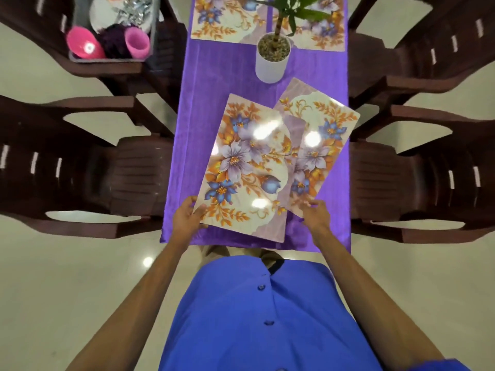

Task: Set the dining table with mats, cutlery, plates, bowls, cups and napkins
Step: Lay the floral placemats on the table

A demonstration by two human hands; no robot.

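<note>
The dining table (192,108), covered in a purple cloth, runs lengthwise away from the person, with dark chairs (128,167) along both long edges. Two floral mats (227,22) already lie flat at the far end, beside a white potted plant (272,58) on the centre line.

On the far-left chair seat sits a grey tray (112,58) holding pink cups (136,41), a plate and what appears to be cutlery; the items at its far side are too blurred to confirm.

At the near end, two further mats overlap. The left mat (241,167) lies on top, its long axis running away from the person and tilted slightly rightward. The right mat (326,129) lies partly beneath it, angled toward the right edge and slightly overhanging it.

The left hand (187,216) pinches the near-left corner of the left mat, thumb on top. The right hand (314,210) touches the near corner of the right mat with fingers loosely curled; a firm grip cannot be confirmed.

Each mat extends directly away from its own hand. Separation therefore likely requires drawing the mats sideways toward opposite long edges and squaring them.
</note>
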